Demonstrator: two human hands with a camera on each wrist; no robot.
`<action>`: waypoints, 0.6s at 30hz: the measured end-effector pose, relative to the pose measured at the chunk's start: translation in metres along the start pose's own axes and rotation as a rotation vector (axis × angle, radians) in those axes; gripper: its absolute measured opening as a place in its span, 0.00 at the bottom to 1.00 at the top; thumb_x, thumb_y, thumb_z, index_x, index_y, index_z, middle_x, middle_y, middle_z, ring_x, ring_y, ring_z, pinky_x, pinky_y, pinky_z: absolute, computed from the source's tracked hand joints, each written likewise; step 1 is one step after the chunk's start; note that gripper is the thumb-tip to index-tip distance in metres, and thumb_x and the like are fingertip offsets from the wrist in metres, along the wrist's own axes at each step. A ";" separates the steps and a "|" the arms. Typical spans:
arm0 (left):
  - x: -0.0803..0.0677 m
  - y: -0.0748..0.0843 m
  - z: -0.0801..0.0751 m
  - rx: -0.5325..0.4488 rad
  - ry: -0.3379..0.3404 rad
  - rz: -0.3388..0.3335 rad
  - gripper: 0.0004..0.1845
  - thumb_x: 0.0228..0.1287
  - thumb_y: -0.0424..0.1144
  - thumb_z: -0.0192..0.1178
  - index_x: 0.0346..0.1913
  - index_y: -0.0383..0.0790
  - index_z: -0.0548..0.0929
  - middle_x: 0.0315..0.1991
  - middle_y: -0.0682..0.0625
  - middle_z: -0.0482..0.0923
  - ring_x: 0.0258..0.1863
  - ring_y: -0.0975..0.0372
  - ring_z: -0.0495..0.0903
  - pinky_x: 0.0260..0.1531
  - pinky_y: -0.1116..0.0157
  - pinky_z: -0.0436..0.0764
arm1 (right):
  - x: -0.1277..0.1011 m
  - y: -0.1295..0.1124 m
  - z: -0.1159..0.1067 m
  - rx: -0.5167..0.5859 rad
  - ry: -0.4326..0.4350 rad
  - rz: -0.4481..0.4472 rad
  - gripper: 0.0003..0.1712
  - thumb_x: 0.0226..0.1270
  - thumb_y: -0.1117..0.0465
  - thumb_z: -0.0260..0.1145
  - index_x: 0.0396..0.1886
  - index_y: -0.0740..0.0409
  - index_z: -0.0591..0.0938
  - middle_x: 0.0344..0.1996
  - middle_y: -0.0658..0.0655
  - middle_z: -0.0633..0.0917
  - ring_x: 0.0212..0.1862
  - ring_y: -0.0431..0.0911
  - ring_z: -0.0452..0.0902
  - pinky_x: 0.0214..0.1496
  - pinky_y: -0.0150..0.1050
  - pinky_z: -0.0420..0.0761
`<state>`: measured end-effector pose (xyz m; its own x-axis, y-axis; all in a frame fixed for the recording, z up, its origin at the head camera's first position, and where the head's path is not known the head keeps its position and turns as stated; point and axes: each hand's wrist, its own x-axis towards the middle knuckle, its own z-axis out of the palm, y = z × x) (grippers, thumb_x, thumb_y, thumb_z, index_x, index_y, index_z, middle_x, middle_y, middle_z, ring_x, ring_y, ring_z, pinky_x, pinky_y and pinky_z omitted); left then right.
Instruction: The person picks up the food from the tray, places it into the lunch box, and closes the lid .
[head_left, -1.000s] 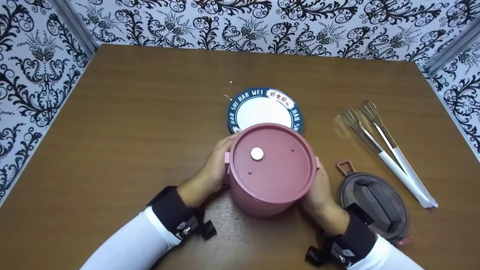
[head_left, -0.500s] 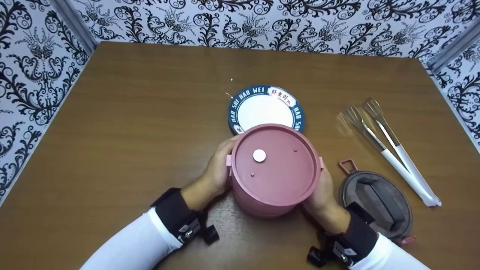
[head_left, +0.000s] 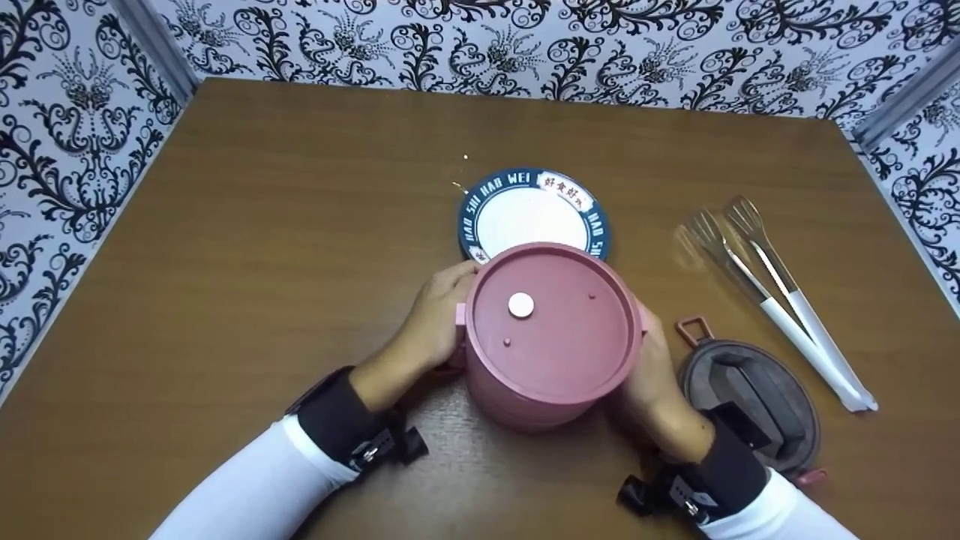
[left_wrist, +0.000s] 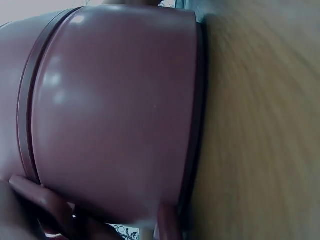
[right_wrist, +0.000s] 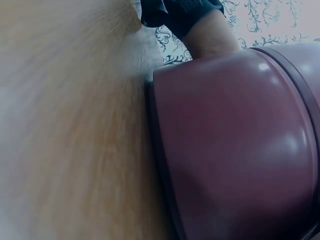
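A round pink lunch container [head_left: 555, 330] with a white button on its flat top stands upright on the table. My left hand [head_left: 435, 322] grips its left side by the pink side clasp [head_left: 460, 315], its fingers partly hidden behind the wall. On the opposite side my right hand [head_left: 651, 367] holds the container, most fingers out of sight. In the left wrist view, the container's smooth wall [left_wrist: 115, 110] and dark base edge lie close to the wood. The right wrist view shows the same wall [right_wrist: 230, 145]. Just behind the container lies a blue-rimmed white plate [head_left: 532, 217], partly covered by it.
To the right lies a grey round lid [head_left: 750, 397] with pink clasps, close to the right wrist. Two metal forks with white handles [head_left: 814, 341] lie beyond it. The brown wooden table [head_left: 262, 225] meets patterned walls at the back and sides.
Both hands stay at the container and shift slightly, the left wrist a little outward to the left. The container stays in about the same place beside the plate.
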<state>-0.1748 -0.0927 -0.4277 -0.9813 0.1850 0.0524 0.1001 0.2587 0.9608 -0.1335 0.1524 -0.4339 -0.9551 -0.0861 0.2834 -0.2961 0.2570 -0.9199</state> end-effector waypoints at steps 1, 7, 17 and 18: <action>0.000 0.000 -0.001 0.019 -0.007 0.004 0.19 0.77 0.42 0.43 0.41 0.44 0.87 0.39 0.50 0.85 0.44 0.61 0.81 0.55 0.59 0.77 | 0.000 0.000 0.000 -0.002 0.004 0.006 0.23 0.82 0.61 0.43 0.63 0.67 0.77 0.52 0.46 0.84 0.56 0.38 0.78 0.62 0.28 0.74; 0.003 0.002 -0.001 0.055 0.031 0.019 0.20 0.77 0.43 0.43 0.35 0.44 0.86 0.33 0.50 0.83 0.38 0.61 0.80 0.47 0.60 0.78 | 0.004 -0.003 -0.004 -0.055 0.070 0.032 0.21 0.81 0.64 0.45 0.55 0.71 0.81 0.41 0.47 0.82 0.47 0.39 0.75 0.53 0.30 0.73; 0.008 -0.003 0.007 -0.159 0.021 0.005 0.19 0.77 0.39 0.44 0.34 0.39 0.84 0.31 0.49 0.80 0.37 0.59 0.78 0.44 0.63 0.77 | 0.004 -0.008 -0.001 0.133 0.048 0.100 0.21 0.81 0.61 0.45 0.61 0.64 0.79 0.51 0.54 0.84 0.57 0.46 0.77 0.62 0.35 0.76; 0.009 -0.004 0.008 -0.196 0.024 0.004 0.19 0.77 0.39 0.44 0.35 0.38 0.84 0.32 0.49 0.80 0.38 0.59 0.78 0.44 0.64 0.77 | 0.004 -0.008 0.000 0.158 0.043 0.118 0.22 0.82 0.61 0.43 0.64 0.63 0.77 0.56 0.57 0.83 0.60 0.46 0.76 0.65 0.34 0.74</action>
<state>-0.1825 -0.0844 -0.4337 -0.9849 0.1622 0.0610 0.0728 0.0681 0.9950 -0.1346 0.1497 -0.4257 -0.9835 -0.0221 0.1796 -0.1809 0.1083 -0.9775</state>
